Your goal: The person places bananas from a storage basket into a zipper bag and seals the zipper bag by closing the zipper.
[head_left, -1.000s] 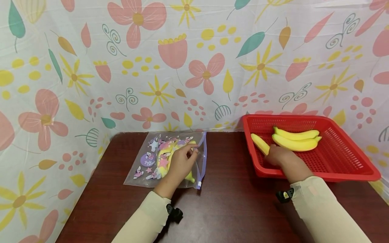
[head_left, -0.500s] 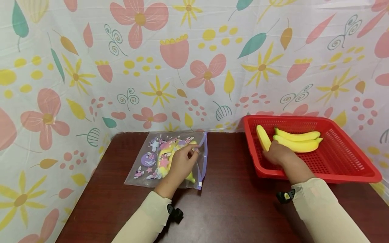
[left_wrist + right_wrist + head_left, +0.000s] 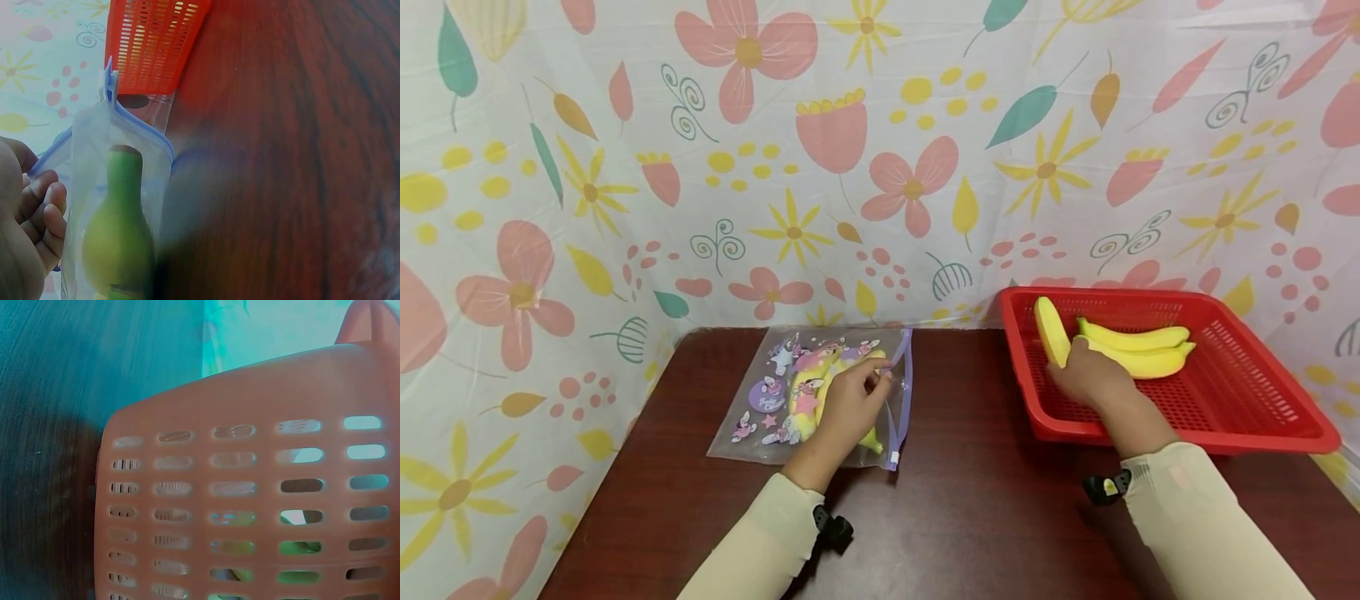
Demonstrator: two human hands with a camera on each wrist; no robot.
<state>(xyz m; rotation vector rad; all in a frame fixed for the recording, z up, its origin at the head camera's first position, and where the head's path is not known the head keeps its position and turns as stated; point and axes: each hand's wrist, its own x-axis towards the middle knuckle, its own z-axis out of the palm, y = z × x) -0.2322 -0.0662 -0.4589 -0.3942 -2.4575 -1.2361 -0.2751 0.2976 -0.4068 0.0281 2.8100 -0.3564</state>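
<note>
My left hand point(image 3: 850, 396) lies over a clear zip bag point(image 3: 737, 442) printed with cartoon figures and pinches its purple zip edge point(image 3: 47, 153) between thumb and finger. The bag's mouth faces right and gapes a little. Yellow bananas lie inside, one green stem end point(image 3: 125, 172) pointing to the mouth. Over in the red basket point(image 3: 1258, 442), my right hand point(image 3: 1093, 379) grips a banana point(image 3: 1051, 329), its upper end tilted up near the basket's left wall; the fingers hide its lower end. Beside that hand lie two more bananas point(image 3: 1138, 337).
Dark brown wooden table point(image 3: 955, 517) lies between bag and basket. A flowered cloth point(image 3: 880, 167) hangs behind and along the left. The basket's slotted wall point(image 3: 250, 481) fills most of the right wrist view.
My right hand has drawn the banana's free end upward and swung it more upright inside the basket. The left hand and the bag stay in place.
</note>
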